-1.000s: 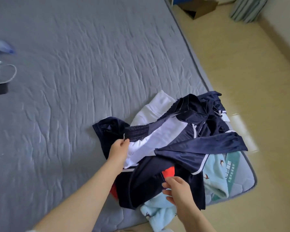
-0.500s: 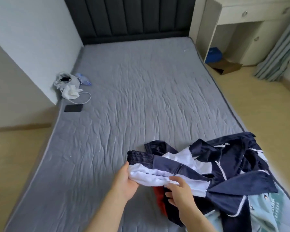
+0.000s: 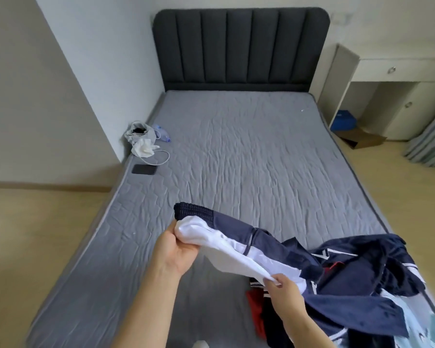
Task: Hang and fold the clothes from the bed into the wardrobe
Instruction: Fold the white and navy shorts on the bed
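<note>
The bed (image 3: 236, 159) carries our clothes pile (image 3: 367, 280) at its near right corner, close to the edge. Out of it we hold up the navy-and-white garment (image 3: 239, 241), its right end tangled among the dark pieces. Our left hand (image 3: 178, 252) clenches the bunched white end by the ribbed band, and our right hand (image 3: 284, 288) pinches a white fold. Pulling harder could drag the tangle onto the floor, or the thin pinch could slip.

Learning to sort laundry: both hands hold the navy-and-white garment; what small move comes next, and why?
Probably lift the garment leftward, free of the pile: the left hand grips its waistband end, the right hand pinches its white edge, but its far part lies tangled there.
</note>
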Demonstrator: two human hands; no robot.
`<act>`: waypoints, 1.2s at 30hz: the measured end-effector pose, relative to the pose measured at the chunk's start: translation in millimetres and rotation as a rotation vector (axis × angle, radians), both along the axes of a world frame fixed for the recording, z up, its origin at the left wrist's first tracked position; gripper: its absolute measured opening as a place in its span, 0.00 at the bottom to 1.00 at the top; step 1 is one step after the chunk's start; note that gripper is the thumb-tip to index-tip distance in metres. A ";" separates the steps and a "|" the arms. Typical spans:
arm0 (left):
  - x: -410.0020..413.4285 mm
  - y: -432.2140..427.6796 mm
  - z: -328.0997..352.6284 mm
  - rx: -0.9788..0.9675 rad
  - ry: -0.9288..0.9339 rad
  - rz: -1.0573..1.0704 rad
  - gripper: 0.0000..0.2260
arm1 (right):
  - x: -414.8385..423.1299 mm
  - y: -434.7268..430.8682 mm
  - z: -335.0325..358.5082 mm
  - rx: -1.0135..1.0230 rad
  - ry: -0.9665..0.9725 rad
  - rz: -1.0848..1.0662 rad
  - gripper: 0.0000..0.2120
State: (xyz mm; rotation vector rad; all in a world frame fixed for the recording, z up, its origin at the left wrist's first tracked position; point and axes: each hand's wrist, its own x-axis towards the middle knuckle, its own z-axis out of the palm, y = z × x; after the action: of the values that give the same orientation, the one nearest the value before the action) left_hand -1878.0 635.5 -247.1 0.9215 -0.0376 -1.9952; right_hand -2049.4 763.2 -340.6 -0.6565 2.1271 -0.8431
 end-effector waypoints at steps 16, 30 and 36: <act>-63.7 35.4 11.5 -0.766 -0.960 -0.834 0.24 | -12.9 -54.8 129.5 -0.558 -0.338 0.092 0.21; -78.4 27.8 26.2 -0.539 -0.765 -0.267 0.08 | -30.6 -41.0 118.9 -0.545 -0.403 0.327 0.23; -76.5 20.6 52.6 -0.708 -0.527 -0.333 0.08 | -46.2 -41.6 99.4 -0.185 -0.045 0.585 0.26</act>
State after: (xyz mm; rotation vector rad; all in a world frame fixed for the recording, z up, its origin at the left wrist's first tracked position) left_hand -1954.5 656.1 -194.5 0.9630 -1.1761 -1.7547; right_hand -2095.6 721.6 -241.2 -1.2634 1.6833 -0.7136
